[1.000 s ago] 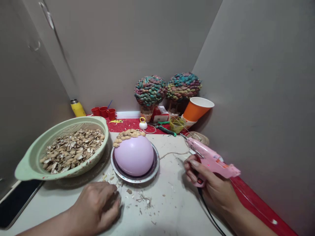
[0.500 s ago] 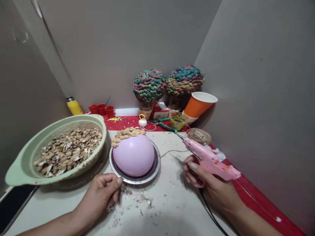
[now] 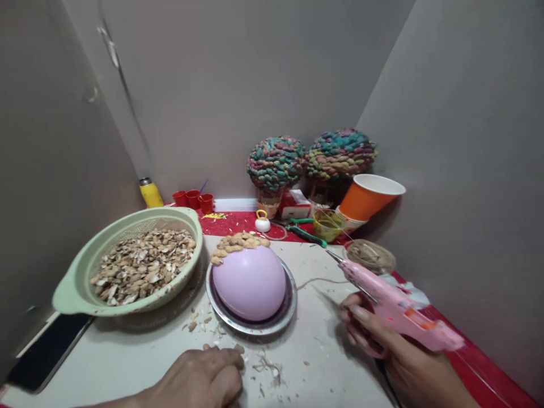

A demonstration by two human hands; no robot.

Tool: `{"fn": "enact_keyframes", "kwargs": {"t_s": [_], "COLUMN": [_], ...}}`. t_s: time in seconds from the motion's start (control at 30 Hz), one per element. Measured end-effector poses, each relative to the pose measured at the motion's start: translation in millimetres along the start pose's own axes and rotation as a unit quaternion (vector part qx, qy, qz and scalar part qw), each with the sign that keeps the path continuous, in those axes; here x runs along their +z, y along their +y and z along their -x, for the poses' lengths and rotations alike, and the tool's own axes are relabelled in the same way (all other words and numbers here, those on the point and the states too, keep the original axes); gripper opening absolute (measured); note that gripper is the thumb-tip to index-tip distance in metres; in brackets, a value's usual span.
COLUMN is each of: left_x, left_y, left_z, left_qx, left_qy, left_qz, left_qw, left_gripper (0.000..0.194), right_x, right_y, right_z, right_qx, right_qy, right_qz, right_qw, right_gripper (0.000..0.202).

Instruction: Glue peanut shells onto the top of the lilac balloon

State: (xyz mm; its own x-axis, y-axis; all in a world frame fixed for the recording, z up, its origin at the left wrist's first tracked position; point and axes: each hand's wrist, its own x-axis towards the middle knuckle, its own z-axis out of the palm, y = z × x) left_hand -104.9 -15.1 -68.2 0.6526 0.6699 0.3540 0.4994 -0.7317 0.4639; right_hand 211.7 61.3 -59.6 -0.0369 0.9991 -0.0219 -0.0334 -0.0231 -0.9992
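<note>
My right hand [image 3: 395, 351] is wrapped around the grip of a pink hot glue gun [image 3: 391, 297], whose metal nozzle points up and to the left. My left hand [image 3: 204, 374] is low on the table with its fingers curled under, near scattered shell bits; whatever they hold is hidden. Between the hands and farther back, a lilac balloon [image 3: 250, 283] rests in a round metal dish [image 3: 291, 300]. Rows of peanut shells [image 3: 238, 243] cover the balloon's upper back left side. At the left, a green colander [image 3: 74, 289] contains many loose peanut shells [image 3: 144, 266].
Two colourful shell-covered balls [image 3: 276, 164] on basket-like bases stand at the back. Twine [image 3: 368, 255], pliers [image 3: 308, 235] and an orange paper cup [image 3: 369, 198] are at right. Red cups [image 3: 193, 199] and a yellow bottle [image 3: 151, 194] stand back left; a phone [image 3: 49, 351] lies front left.
My left hand has left the dish's front rim and come nearer me, turning its back upward. My right hand still grips the glue gun. The whole view has shifted.
</note>
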Motion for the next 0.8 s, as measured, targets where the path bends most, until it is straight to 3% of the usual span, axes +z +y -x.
{"fn": "enact_keyframes", "kwargs": {"t_s": [0.17,0.3,0.37,0.47,0.53,0.73,0.8], "left_x": [-9.0,-20.4,-30.4,-45.3,-50.6,-37.1,-28.3], "left_y": [1.1,11.8,16.8,21.4,23.7,36.5,41.4], "left_z": [1.1,-5.9,-11.9,-22.8,-30.6,-56.2,-64.9], "left_qx": [-0.113,-0.208,-0.272,-0.354,-0.357,-0.306,-0.294], "left_qy": [-0.001,0.01,0.029,0.061,0.067,0.041,0.031], "left_qz": [0.185,0.304,0.392,0.563,0.625,0.714,0.732], "left_qw": [0.976,0.93,0.878,0.744,0.691,0.629,0.614], "left_gripper": [0.023,0.035,0.037,0.036,0.035,0.031,0.031], "right_x": [2.4,2.7,2.5,7.9,17.2,48.0,53.1], "right_y": [-2.6,-19.8,-32.5,-50.5,-57.0,-38.2,-29.7], "right_z": [-6.3,-10.1,-9.7,-3.9,4.1,30.4,33.0], "right_qx": [-0.005,-0.025,-0.036,-0.057,-0.076,-0.034,-0.048], "right_qy": [0.006,0.018,0.022,0.013,-0.002,-0.18,-0.196], "right_qz": [0.01,-0.055,-0.081,-0.098,-0.105,-0.079,-0.082], "right_qw": [1.0,0.998,0.996,0.993,0.991,0.98,0.976], "right_gripper": [0.036,0.036,0.036,0.033,0.03,0.025,0.036]}}
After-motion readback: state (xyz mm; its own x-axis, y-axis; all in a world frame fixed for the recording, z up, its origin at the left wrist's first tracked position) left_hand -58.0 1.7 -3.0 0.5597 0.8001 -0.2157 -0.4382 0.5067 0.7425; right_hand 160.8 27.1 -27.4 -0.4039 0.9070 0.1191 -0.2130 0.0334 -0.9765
